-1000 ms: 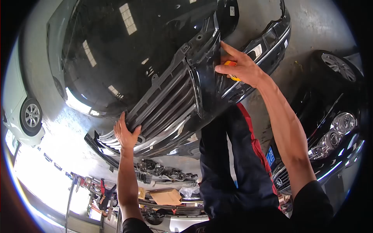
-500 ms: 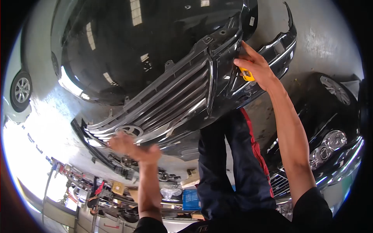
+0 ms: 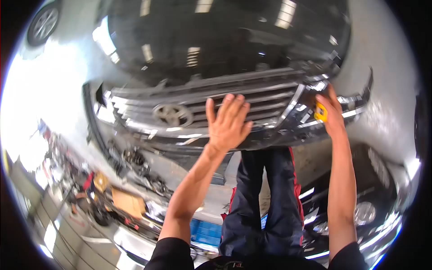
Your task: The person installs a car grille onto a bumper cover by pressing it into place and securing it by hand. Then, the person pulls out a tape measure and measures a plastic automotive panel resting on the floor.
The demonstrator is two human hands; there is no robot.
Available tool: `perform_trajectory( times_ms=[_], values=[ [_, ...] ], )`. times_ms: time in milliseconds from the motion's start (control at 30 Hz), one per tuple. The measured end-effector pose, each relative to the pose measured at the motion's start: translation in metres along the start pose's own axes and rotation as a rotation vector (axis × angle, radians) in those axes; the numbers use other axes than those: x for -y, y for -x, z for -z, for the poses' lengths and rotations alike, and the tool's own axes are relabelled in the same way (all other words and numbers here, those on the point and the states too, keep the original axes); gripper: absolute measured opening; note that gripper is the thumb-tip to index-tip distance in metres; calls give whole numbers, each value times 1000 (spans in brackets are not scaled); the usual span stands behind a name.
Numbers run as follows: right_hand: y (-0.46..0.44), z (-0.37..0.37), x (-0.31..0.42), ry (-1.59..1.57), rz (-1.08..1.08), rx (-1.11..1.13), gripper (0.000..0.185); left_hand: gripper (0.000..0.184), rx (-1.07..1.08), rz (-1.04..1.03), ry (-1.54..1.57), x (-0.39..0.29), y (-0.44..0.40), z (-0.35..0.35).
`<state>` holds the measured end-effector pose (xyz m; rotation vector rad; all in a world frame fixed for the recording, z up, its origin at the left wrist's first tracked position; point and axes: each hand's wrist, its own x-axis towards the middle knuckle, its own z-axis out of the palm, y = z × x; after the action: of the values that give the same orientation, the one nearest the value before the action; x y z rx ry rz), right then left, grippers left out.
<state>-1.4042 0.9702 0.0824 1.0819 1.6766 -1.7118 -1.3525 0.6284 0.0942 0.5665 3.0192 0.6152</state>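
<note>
My left hand (image 3: 227, 126) is stretched out with its fingers apart, over the slats of a chrome-and-black car grille (image 3: 265, 104). Whether its palm touches the grille I cannot tell. An oval emblem (image 3: 173, 115) sits on the grille to the left of that hand. At the grille's right end, my right hand (image 3: 332, 112) is closed on a yellow tape measure (image 3: 321, 112). Its fingers reach to the edge of the dark headlight area. No drawn-out tape can be made out. The black bumper (image 3: 252, 140) runs below the grille.
A glossy black hood (image 3: 216, 40) lies beyond the grille. Another dark car (image 3: 346, 189) stands at the lower right. A loose bumper piece (image 3: 362, 96) sticks out at the right. Car parts (image 3: 139, 166), a cardboard box (image 3: 128, 201) and a blue crate (image 3: 205, 231) are at the lower left.
The view has turned and the grille now lies more level. My left hand has moved from beside the emblem rightward to the grille's middle. The right hand keeps the tape measure near the headlight end.
</note>
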Motion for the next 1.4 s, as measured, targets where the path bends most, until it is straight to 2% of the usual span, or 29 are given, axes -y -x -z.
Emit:
perform_trajectory(
  times_ms=[100, 233, 300, 433, 567, 633, 700, 767, 833, 900, 967, 1033, 1100, 1133, 1167, 1267, 1300, 1367, 1400],
  values=[
    [10, -15, 0, -12, 11, -43, 76, 51, -122, 294, 67, -1, 38, 36],
    [6, -17, -12, -53, 15, 15, 57, 49, -256, 661, 8, 22, 87, 77],
    [-7, 6, -20, -24, -66, 76, 49, 49, -295, 750, -17, 39, 106, 91],
    [-19, 18, -27, -55, -89, 33, 48, 50, -427, 1004, 36, 79, 138, 102],
    [-6, 15, -18, -15, -100, 42, 45, 50, -519, 1116, 55, 123, 145, 108],
    [2, 9, -18, -33, -74, -10, 45, 50, -514, 1099, 12, 140, 139, 118],
    [3, 32, -18, -84, -145, 111, 44, 50, -524, 1050, -16, 152, 131, 129],
    [23, 24, -14, -107, -172, 137, 42, 49, -517, 945, -31, 158, 119, 148],
    [38, 29, -28, -129, -172, 4, 38, 48, -556, 911, -58, 175, 127, 165],
    [55, 39, -43, -145, -215, -21, 45, 45, -719, 968, -134, 217, 147, 188],
    [68, 47, -58, -106, -258, -31, 44, 51, -860, 1088, -184, 291, 195, 208],
    [81, 53, -65, -99, -252, 11, 45, 63, -949, 1440, -67, 359, 252, 220],
    [79, 49, -79, -61, -242, -53, 48, 73, -909, 1658, 291, 399, 321, 220],
    [80, 51, -82, -86, -264, -60, 46, 78, -862, 1593, 478, 380, 314, 236],
    [85, 53, -88, -83, -264, -57, 46, 86, -855, 1584, 514, 391, 336, 229],
    [101, 63, -102, -16, -275, 0, 40, 107, -682, 1582, 635, 372, 326, 237],
    [110, 63, -101, 20, -263, 92, 38, 113, -651, 1577, 628, 374, 327, 231],
    [117, 59, -97, 83, -221, 277, 39, 126, -707, 1707, 467, 377, 330, 222],
    [120, 58, -97, 90, -233, 258, 45, 130, -784, 1682, 468, 378, 339, 217]
  ],
)
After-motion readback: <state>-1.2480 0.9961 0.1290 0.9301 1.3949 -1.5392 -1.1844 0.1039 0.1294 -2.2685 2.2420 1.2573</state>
